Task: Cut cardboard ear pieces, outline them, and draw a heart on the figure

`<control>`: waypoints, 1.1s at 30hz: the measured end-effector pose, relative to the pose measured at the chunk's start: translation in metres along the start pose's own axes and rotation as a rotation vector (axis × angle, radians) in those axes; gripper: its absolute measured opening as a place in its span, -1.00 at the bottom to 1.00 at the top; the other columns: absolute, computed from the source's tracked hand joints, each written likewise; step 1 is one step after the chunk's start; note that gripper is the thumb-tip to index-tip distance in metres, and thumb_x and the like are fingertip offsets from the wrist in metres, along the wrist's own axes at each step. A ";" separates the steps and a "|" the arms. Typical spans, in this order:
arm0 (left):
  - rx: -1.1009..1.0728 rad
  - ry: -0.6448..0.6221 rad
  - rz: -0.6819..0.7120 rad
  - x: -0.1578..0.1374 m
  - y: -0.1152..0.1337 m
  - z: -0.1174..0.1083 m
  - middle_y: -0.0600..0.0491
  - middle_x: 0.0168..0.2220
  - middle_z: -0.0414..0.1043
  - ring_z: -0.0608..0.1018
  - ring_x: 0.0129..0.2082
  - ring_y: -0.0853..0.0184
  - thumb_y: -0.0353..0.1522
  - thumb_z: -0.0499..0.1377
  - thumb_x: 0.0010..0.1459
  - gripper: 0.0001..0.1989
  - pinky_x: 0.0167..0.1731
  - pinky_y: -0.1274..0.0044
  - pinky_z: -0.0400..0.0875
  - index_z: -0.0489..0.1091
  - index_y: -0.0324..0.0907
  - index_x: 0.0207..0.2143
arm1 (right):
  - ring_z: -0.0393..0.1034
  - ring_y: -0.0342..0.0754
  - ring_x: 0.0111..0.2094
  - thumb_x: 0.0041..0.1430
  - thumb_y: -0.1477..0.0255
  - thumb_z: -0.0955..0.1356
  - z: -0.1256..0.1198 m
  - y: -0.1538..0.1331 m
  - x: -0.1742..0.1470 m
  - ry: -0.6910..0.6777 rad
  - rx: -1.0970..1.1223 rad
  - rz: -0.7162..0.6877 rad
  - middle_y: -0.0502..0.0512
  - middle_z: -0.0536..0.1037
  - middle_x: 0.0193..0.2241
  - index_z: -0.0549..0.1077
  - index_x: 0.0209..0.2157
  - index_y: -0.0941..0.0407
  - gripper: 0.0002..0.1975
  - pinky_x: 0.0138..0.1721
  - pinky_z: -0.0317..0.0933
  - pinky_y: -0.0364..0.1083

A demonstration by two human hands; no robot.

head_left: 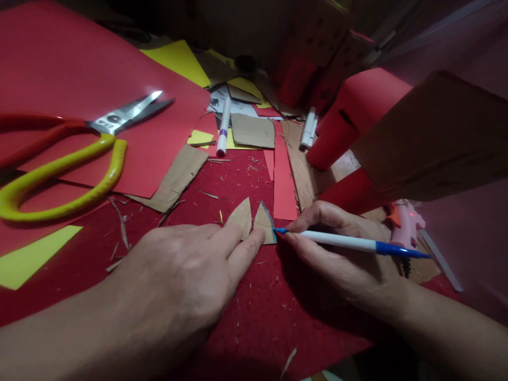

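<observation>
Two small pointed cardboard pieces lie side by side on the red surface, a left one (240, 214) and a right one (264, 225). The right piece has blue ink along its right edge. My left hand (186, 270) rests with stretched fingers over both; one fingertip presses the right piece's lower left, another covers part of the left piece. Pinched in my right hand (337, 243) is a white marker (341, 241) with a blue tip and a blue end. Its tip touches the right piece's inked edge.
Scissors (113, 119) lie open on red paper (59, 58) at left. Capped markers (224, 127), cardboard scraps (253, 130) and yellow paper (178, 61) lie further back. Red tubes (333, 127), a large cardboard piece (436, 137) and a pink glue gun (407, 222) are at right.
</observation>
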State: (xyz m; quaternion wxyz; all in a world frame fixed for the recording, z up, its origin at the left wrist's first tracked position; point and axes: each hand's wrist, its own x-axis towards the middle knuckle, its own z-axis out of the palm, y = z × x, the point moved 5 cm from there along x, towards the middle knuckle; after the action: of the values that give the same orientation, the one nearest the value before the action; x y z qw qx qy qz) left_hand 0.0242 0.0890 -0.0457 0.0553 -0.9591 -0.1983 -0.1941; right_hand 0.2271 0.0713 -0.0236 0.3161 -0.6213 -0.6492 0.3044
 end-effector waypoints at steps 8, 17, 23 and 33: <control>-0.038 0.007 -0.029 -0.004 0.001 0.004 -0.27 0.28 0.61 0.70 -0.23 0.13 -0.61 -0.10 0.45 -0.43 -0.35 0.29 0.56 0.33 -0.37 0.42 | 0.55 -0.11 -0.53 0.27 0.57 0.50 -0.001 -0.002 0.000 -0.001 -0.008 0.017 -0.06 0.66 -0.53 0.58 -0.36 0.04 -0.84 -0.53 0.32 -0.21; -0.036 0.012 -0.011 -0.002 0.000 0.002 -0.29 0.26 0.62 0.72 -0.25 0.13 -0.63 -0.11 0.45 -0.44 -0.40 0.30 0.55 0.33 -0.40 0.41 | 0.66 -0.10 -0.43 0.30 0.56 0.52 -0.001 0.000 -0.001 0.047 0.089 0.004 -0.02 0.75 -0.43 0.63 -0.27 0.06 -0.90 -0.46 0.42 -0.24; -0.044 -0.005 -0.014 -0.001 0.000 0.001 -0.31 0.26 0.62 0.72 -0.27 0.09 -0.63 -0.10 0.43 -0.44 -0.43 0.25 0.61 0.30 -0.43 0.41 | 0.63 -0.10 -0.50 0.24 0.56 0.52 -0.002 -0.001 -0.001 0.060 0.086 0.021 -0.02 0.74 -0.47 0.63 -0.30 0.07 -0.90 -0.52 0.41 -0.24; -0.027 0.010 -0.007 -0.002 0.000 0.000 -0.30 0.27 0.63 0.72 -0.28 0.13 -0.61 -0.12 0.45 -0.45 -0.45 0.29 0.59 0.30 -0.44 0.41 | 0.65 -0.10 -0.45 0.27 0.55 0.51 -0.001 -0.001 -0.001 0.058 0.099 0.033 -0.01 0.76 -0.44 0.65 -0.26 0.05 -0.91 -0.46 0.46 -0.24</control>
State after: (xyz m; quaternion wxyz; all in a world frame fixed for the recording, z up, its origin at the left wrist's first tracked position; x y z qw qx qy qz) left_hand 0.0226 0.0888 -0.0463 0.0427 -0.9580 -0.1989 -0.2020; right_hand 0.2278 0.0701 -0.0223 0.3600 -0.6240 -0.6137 0.3231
